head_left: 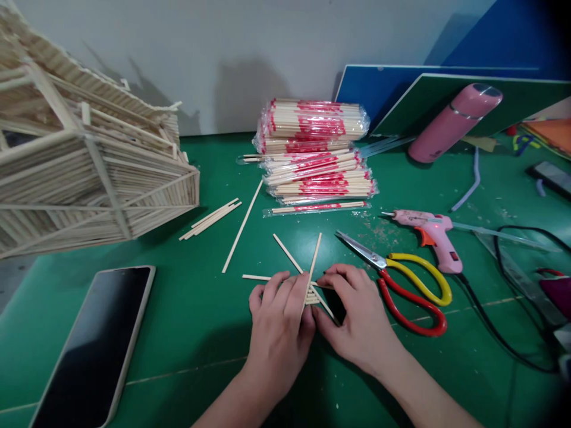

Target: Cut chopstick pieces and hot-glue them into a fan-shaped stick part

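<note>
Several pale wooden chopsticks (pixel 288 252) cross one another on the green table, with a small filled patch (pixel 313 295) of short stick pieces where they meet. My left hand (pixel 281 309) is closed over the left side of this crossed chopstick frame, thumb low by the patch. From the right, my right hand (pixel 354 315) grips the same frame, index finger and thumb at its edge. My palms and fingers hide part of the sticks. Beside my right hand lie scissors (pixel 379 260) with one red and one yellow handle, blades slightly apart.
A model building of sticks (pixel 102 178) stands at the left, behind a phone (pixel 91 345). Wrapped chopsticks (pixel 316 160) are piled at the back; loose sticks (pixel 209 220) lie nearer. At the right are a pink glue gun (pixel 430 229), its black cable (pixel 486 324) and a pink bottle (pixel 455 125).
</note>
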`<state>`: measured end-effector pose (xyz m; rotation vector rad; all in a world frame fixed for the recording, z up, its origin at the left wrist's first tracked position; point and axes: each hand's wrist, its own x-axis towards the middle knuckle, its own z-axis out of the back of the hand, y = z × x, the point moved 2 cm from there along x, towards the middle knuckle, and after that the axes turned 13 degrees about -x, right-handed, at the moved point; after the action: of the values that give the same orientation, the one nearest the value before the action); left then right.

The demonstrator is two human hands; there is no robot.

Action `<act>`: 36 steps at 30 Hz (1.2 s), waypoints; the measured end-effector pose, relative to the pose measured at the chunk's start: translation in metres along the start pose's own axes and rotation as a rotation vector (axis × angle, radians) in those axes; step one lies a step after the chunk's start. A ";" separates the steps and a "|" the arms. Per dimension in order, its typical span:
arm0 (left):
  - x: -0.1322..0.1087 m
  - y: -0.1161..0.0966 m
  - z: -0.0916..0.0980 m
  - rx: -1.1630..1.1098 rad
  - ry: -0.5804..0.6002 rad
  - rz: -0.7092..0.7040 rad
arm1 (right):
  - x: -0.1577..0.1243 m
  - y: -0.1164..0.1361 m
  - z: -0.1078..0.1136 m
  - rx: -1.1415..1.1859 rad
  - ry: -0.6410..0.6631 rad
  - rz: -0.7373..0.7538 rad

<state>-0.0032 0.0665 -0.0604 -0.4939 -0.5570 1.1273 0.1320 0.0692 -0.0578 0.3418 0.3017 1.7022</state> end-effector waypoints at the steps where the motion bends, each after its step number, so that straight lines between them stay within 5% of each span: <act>1: 0.000 0.000 0.000 -0.001 0.001 0.000 | 0.000 0.000 0.000 -0.002 -0.003 0.002; 36: 0.000 0.001 0.000 -0.031 0.007 0.014 | 0.000 0.000 -0.002 0.000 -0.012 -0.005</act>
<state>-0.0038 0.0672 -0.0613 -0.5287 -0.5668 1.1313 0.1314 0.0696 -0.0594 0.3510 0.2928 1.6948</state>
